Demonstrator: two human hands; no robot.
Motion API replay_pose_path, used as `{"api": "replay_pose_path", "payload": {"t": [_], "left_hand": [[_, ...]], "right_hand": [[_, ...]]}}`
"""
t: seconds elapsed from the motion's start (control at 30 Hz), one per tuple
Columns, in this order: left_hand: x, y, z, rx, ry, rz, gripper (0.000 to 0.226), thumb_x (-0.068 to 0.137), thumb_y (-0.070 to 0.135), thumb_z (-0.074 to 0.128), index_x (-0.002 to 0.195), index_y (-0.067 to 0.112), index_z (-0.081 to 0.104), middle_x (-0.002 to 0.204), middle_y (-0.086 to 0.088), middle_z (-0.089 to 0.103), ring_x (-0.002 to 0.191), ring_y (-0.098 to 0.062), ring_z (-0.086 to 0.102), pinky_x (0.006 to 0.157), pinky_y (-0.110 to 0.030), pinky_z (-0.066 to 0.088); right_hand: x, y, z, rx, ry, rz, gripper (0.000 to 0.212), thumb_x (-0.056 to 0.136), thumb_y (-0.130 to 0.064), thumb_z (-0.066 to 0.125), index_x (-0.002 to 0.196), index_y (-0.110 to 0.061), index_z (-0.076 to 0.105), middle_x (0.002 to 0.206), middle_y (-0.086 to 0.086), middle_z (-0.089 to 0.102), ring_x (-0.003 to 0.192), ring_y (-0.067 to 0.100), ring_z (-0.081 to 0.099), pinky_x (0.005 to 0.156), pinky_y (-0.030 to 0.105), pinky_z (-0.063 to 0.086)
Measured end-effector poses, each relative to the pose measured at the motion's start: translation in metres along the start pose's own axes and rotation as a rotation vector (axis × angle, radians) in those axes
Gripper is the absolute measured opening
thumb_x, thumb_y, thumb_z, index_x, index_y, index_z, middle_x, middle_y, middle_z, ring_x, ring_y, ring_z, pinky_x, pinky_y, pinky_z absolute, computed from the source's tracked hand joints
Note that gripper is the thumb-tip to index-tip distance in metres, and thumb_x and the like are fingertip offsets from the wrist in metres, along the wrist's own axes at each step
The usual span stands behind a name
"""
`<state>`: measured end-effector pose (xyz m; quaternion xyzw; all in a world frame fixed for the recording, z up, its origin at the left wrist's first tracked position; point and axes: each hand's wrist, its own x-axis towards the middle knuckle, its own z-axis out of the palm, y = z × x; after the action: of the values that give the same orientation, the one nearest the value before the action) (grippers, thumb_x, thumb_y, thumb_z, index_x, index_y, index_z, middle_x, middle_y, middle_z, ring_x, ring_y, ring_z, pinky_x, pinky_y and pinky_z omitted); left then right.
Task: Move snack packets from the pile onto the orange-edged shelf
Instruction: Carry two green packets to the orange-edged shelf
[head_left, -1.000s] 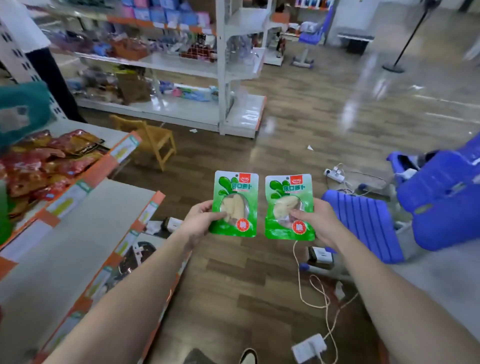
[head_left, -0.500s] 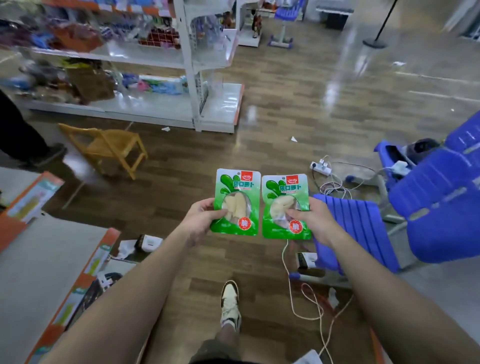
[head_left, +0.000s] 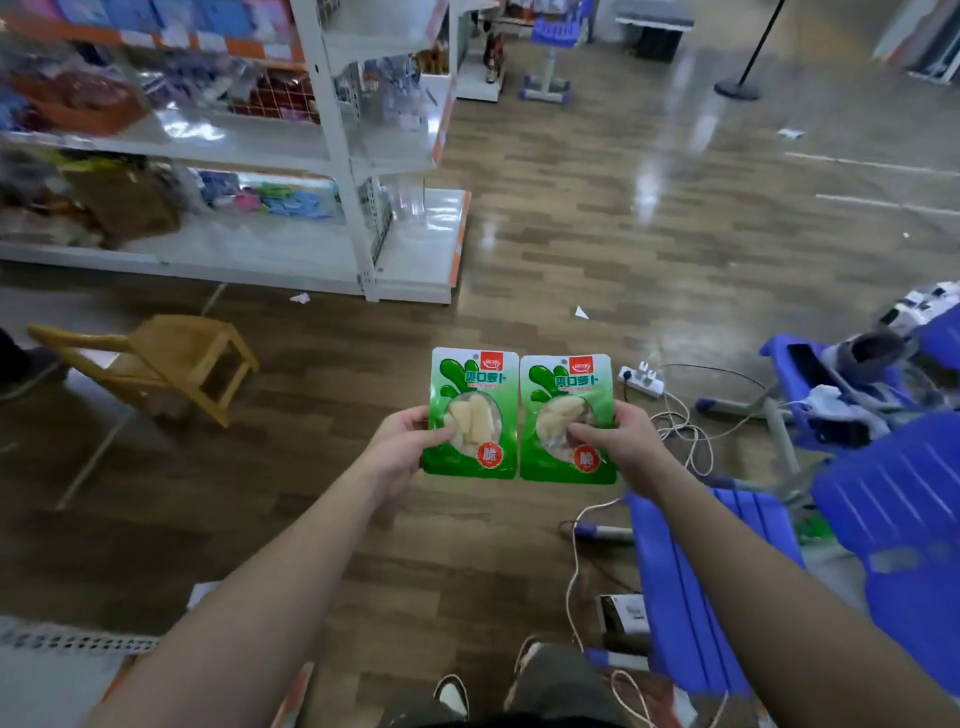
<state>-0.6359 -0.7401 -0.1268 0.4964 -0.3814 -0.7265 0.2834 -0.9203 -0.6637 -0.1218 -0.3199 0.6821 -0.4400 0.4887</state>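
Two hands out front, each pinching one green snack packet. Left hand (head_left: 400, 449) grips left packet (head_left: 474, 384) by its left edge; right hand (head_left: 623, 449) grips right packet (head_left: 563, 387) by its right edge. Packets upright, just beside each other, over wood floor (head_left: 571, 234). Wooden stool (head_left: 171, 358) tipped at left.

This is a small shop. White metal shelving (head_left: 340, 171) with orange price strips (head_left: 244, 49) along the shelf edges carries rows of packaged goods (head_left: 280, 200), blurred here. A further rack (head_left: 478, 78) stands behind on the glossy wood-pattern floor (head_left: 623, 234). A green snack packet (head_left: 470, 379) and a second packet (head_left: 561, 384) of the same brand are sealed retail stock.
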Motion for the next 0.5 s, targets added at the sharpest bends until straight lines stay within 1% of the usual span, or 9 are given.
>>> {"api": "replay_pose_path", "payload": {"t": [0.07, 0.27, 0.37, 0.5], "left_hand": [[0.035, 0.016, 0.009, 0.013, 0.009, -0.007, 0.027, 0.088, -0.004, 0.067, 0.113, 0.006, 0.068, 0.103, -0.012, 0.076, 0.095, -0.027, 0.074, 0.076, -0.036, 0.062], [0.146, 0.071, 0.039, 0.019, 0.025, -0.010, 0.028, 0.088, -0.002, 0.068, 0.114, 0.007, 0.066, 0.106, -0.012, 0.075, 0.096, -0.025, 0.074, 0.074, -0.034, 0.062], [0.200, 0.104, 0.058, 0.029, 0.038, -0.025, 0.030, 0.087, -0.001, 0.069, 0.116, 0.007, 0.066, 0.107, -0.012, 0.075, 0.098, -0.026, 0.073, 0.078, -0.038, 0.061], [0.266, 0.144, 0.079, 0.001, 0.063, -0.002, 0.028, 0.088, -0.001, 0.068, 0.113, 0.010, 0.066, 0.107, -0.011, 0.075, 0.100, -0.026, 0.073, 0.079, -0.037, 0.061]], "right_hand": [[0.036, -0.009, -0.007, 0.015, 0.001, 0.013, 0.032, 0.080, 0.006, 0.076, 0.110, 0.000, 0.068, 0.099, 0.020, 0.074, 0.089, 0.033, 0.073, 0.077, 0.043, 0.061], [0.162, -0.045, -0.039, 0.004, -0.012, 0.000, 0.031, 0.080, 0.002, 0.077, 0.110, -0.001, 0.069, 0.101, 0.020, 0.074, 0.093, 0.034, 0.073, 0.084, 0.047, 0.060], [0.222, -0.074, -0.061, 0.008, -0.027, 0.012, 0.031, 0.079, 0.000, 0.079, 0.109, -0.002, 0.069, 0.101, 0.018, 0.075, 0.092, 0.033, 0.074, 0.083, 0.047, 0.060], [0.299, -0.116, -0.084, 0.011, -0.043, 0.010, 0.029, 0.080, 0.000, 0.078, 0.107, -0.005, 0.070, 0.098, 0.015, 0.076, 0.090, 0.031, 0.074, 0.080, 0.045, 0.060]]}}
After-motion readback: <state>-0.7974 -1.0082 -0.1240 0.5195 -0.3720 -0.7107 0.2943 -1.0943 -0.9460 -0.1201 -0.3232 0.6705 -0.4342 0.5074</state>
